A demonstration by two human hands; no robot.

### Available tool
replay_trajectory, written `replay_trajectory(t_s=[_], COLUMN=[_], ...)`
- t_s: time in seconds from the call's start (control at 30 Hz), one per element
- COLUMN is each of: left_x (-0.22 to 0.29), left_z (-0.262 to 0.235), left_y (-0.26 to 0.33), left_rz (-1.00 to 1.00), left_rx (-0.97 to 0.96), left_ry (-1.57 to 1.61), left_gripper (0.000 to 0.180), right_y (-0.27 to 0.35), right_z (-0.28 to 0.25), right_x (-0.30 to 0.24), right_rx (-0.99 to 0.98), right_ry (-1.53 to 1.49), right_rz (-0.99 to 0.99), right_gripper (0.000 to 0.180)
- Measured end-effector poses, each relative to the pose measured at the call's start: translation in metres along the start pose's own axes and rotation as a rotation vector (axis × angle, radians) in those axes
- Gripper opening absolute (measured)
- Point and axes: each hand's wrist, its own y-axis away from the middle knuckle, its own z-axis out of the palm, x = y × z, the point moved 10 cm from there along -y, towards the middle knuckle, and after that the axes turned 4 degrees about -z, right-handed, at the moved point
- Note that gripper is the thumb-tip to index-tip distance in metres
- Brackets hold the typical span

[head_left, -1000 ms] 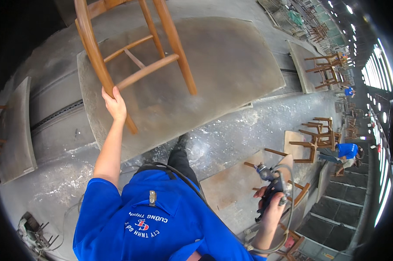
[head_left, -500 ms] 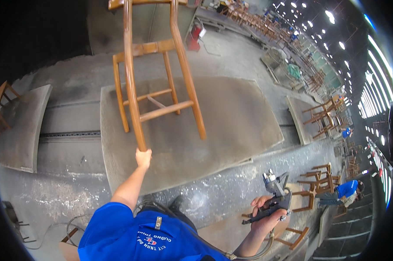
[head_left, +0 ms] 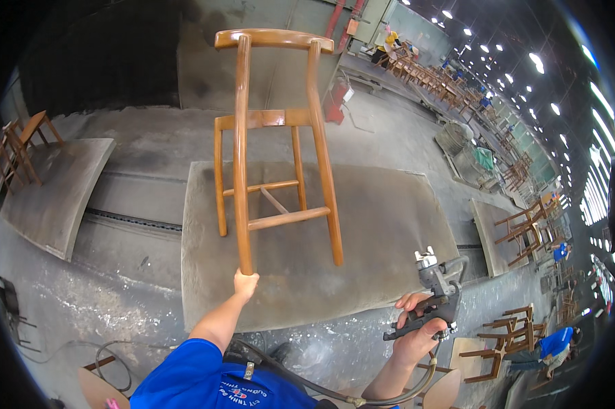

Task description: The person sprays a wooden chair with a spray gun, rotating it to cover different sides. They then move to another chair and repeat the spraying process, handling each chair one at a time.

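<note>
A glossy brown wooden chair frame (head_left: 240,146) is held out in front of me, its curved top rail uppermost. My left hand (head_left: 247,281) is closed around the foot of its near left leg. Behind and beneath the chair lies a wide flat board (head_left: 396,225). To the right, my right hand (head_left: 420,330) grips a dark spray gun (head_left: 438,300) by its handle, with its silvery nozzle end pointing up and away. A hose (head_left: 426,376) runs from the gun's lower end across my front. Whether a finger presses the trigger is unclear.
Another board (head_left: 62,194) with wooden chairs stands at the left, near a floor track (head_left: 133,221). More chair frames (head_left: 505,341) and a person in blue (head_left: 556,344) are at the right. A red cylinder-like object (head_left: 336,101) stands behind the chair.
The whole scene has shifted down and rightward, bringing the chair's top rail fully into view. Both hands keep hold of the chair and the spray gun.
</note>
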Motion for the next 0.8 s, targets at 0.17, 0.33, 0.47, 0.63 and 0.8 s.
replay_trajectory(t_s=[0.17,0.33,0.47,0.63,0.8], left_x=[-0.009,-0.007,-0.013,-0.04,-0.049], left_z=[0.004,0.01,0.015,0.018,0.023], left_y=[-0.002,-0.001,-0.004,-0.026,-0.029], left_rz=[-0.027,-0.02,-0.051,-0.128,-0.136], left_rx=[-0.045,-0.061,-0.053,-0.012,-0.02], left_ry=[0.003,0.029,0.031,-0.063,-0.137], left_gripper=[0.027,0.023,0.026,0.034,0.041], right_y=[0.011,0.034,0.042,0.033,0.015], right_z=[0.013,0.02,0.009,0.062,0.166], right_x=[0.023,0.064,0.07,0.05,0.009], right_rx=[-0.013,-0.101,-0.014,-0.118,-0.3], right_ry=[0.008,0.028,0.108,-0.028,0.225], right_rz=[0.06,0.164,0.144,-0.01,-0.382], right_gripper=[0.08,0.081,0.069,0.05,0.054])
